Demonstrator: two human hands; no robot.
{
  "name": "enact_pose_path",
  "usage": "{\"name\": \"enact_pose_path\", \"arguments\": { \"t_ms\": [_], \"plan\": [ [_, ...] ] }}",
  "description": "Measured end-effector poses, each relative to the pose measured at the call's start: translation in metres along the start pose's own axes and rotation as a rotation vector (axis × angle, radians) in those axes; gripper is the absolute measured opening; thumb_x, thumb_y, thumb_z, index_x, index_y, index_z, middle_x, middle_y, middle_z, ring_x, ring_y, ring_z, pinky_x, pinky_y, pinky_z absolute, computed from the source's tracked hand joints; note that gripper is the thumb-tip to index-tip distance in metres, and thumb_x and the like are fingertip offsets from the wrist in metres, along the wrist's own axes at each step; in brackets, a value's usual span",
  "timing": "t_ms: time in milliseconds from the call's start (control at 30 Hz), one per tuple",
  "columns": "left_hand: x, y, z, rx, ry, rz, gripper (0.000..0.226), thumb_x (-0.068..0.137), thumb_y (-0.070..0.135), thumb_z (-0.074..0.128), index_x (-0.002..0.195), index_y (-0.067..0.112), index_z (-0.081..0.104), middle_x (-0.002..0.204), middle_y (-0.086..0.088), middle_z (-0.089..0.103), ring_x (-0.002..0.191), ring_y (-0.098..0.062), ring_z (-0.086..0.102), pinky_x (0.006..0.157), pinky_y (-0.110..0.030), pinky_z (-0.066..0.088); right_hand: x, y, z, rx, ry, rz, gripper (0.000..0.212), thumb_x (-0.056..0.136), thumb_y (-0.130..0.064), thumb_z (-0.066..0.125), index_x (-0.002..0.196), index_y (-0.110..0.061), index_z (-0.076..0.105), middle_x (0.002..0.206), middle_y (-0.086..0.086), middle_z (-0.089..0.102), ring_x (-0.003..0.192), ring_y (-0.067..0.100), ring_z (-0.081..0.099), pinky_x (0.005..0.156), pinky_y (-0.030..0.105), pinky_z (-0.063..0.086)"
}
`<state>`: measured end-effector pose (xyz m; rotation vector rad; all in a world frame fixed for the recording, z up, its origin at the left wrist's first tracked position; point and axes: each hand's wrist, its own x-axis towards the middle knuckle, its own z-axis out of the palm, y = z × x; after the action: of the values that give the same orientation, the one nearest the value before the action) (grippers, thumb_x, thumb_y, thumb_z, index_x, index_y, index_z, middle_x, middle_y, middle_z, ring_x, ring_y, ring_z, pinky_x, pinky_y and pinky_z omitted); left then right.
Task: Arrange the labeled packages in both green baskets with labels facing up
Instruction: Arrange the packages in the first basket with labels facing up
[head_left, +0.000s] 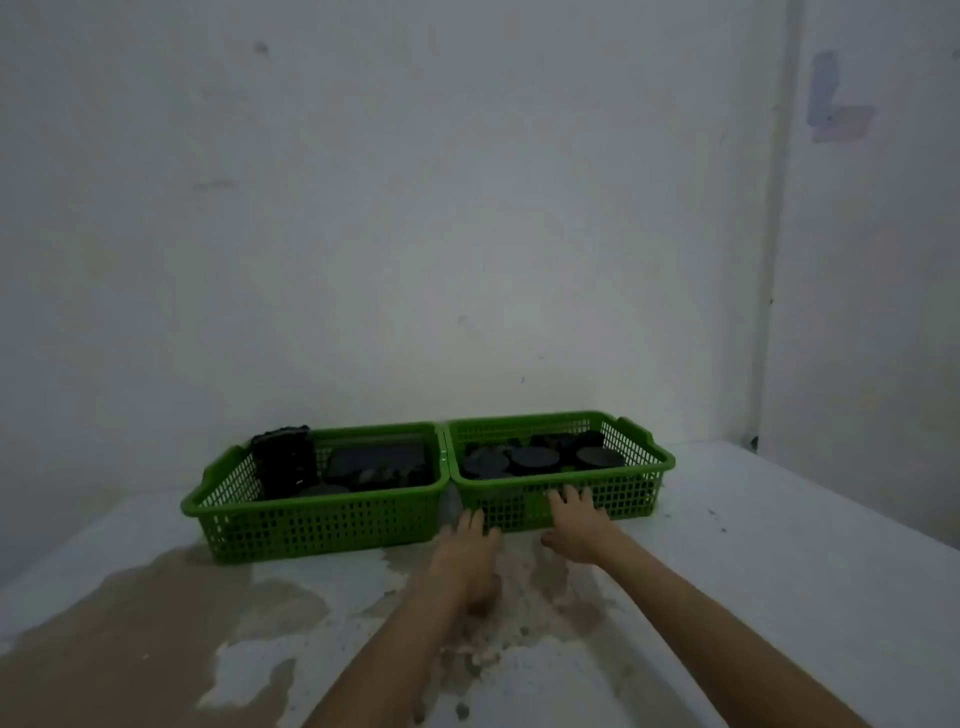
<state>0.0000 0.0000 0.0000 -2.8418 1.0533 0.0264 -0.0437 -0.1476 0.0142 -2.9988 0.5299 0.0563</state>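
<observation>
Against the wall (415, 208), two green baskets sit side by side on a worn white table (779, 545). The left basket (322, 525) holds dark packages, one (283, 460) upright at its left end, others flat. The right basket (631, 499) holds dark round packages (535, 460); no labels can be made out. The left hand (467, 551) and right hand (576, 525), fingers spread and holding nothing, rest against its front wall.

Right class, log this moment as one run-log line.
left hand: open, by right basket front | right hand: open, at same front | left basket: untouched | packages: dark, labels unreadable
</observation>
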Motion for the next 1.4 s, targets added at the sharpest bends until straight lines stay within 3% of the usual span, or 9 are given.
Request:
{"name": "enact_pose_path", "arguments": {
  "t_ms": [300,433,533,767,933,1067,1233,1300,1400],
  "plan": [
    [0.048,0.001,-0.014,0.048,0.225,-0.043,0.073,0.098,0.029,0.036,0.151,0.005,-0.008,0.161,-0.014,-0.008,0.149,-0.028,-0.008,0.121,-0.044,0.0,0.034,-0.001,-0.001,-0.013,0.15,0.019,0.072,0.097,-0.028,0.038,0.15,-0.006,-0.005,0.16,0.016,-0.004,0.146,0.037,-0.008,0.116,0.054,0.009],
    [0.063,-0.001,-0.009,-0.025,0.264,-0.034,0.054,0.096,0.013,0.036,0.147,0.008,0.02,0.149,-0.012,0.032,0.139,-0.026,0.029,0.116,-0.037,0.02,0.051,-0.008,0.001,-0.121,0.121,0.078,0.054,0.096,-0.019,0.039,0.145,-0.007,0.018,0.151,0.017,0.027,0.143,0.033,0.019,0.112,0.058,0.02],
    [0.059,-0.008,-0.02,-0.082,0.297,0.009,0.039,0.092,0.004,0.037,0.131,0.009,0.041,0.13,-0.011,0.052,0.118,-0.025,0.05,0.092,-0.033,0.042,0.048,-0.007,-0.028,-0.145,0.023,0.062,0.038,0.094,-0.018,0.042,0.131,-0.008,0.041,0.135,0.014,0.048,0.125,0.031,0.044,0.106,0.056,0.03],
    [0.019,-0.014,-0.057,-0.184,0.016,0.228,0.029,0.086,0.024,0.06,0.113,0.013,0.056,0.119,-0.009,0.063,0.108,-0.025,0.059,0.083,-0.033,0.046,-0.004,0.002,-0.087,-0.198,-0.41,-0.103,0.043,0.093,-0.028,0.05,0.133,-0.012,0.052,0.14,0.004,0.051,0.123,0.024,0.051,0.084,0.03,0.04],
    [-0.014,-0.009,-0.074,-0.279,-0.322,0.322,0.04,0.086,0.038,0.061,0.114,0.01,0.061,0.104,-0.006,0.065,0.087,-0.013,0.053,0.069,-0.024,0.04,-0.033,0.007,-0.09,-0.021,-0.574,-0.151,0.041,0.091,-0.029,0.054,0.128,-0.013,0.056,0.114,0.011,0.062,0.069,0.012,0.057,0.07,0.023,0.052],
    [-0.032,-0.001,-0.08,-0.293,-0.566,0.398,0.04,0.086,0.033,0.062,0.114,0.004,0.063,0.076,0.009,0.055,0.067,-0.004,0.05,0.061,-0.017,0.041,-0.05,0.006,-0.092,0.128,-0.796,-0.268,0.041,0.095,-0.018,0.049,0.135,-0.012,0.045,0.119,0.023,0.063,0.085,0.035,0.068,0.067,0.018,0.052],
    [-0.049,0.014,-0.074,-0.448,-0.914,0.405,0.029,0.091,0.013,0.056,0.116,-0.003,0.059,0.115,-0.03,0.064,0.061,-0.002,0.056,0.052,-0.007,0.051,-0.052,0.01,-0.102,0.179,-0.626,-0.357,0.04,0.092,-0.024,0.053,0.132,-0.021,0.048,0.086,-0.011,0.064,0.088,0.017,0.062,0.079,0.023,0.05],
    [-0.051,0.015,-0.074,-0.494,-0.898,0.407,0.035,0.093,0.019,0.054,0.118,-0.006,0.057,0.103,-0.024,0.069,0.065,-0.003,0.057,0.056,-0.008,0.051,-0.043,0.008,-0.098,0.128,-0.551,-0.324,0.041,0.091,-0.031,0.054,0.131,-0.02,0.048,0.086,-0.008,0.063,0.093,0.018,0.061,0.08,0.027,0.048],
    [-0.036,0.011,-0.07,-0.461,-0.522,0.343,0.042,0.092,0.034,0.053,0.114,-0.001,0.06,0.086,0.0,0.07,0.071,-0.007,0.062,0.062,-0.011,0.047,-0.023,0.005,-0.084,0.109,-0.468,-0.253,0.041,0.09,-0.033,0.054,0.127,-0.015,0.051,0.109,0.011,0.068,0.094,0.022,0.063,0.08,0.033,0.048]
  ]
}}
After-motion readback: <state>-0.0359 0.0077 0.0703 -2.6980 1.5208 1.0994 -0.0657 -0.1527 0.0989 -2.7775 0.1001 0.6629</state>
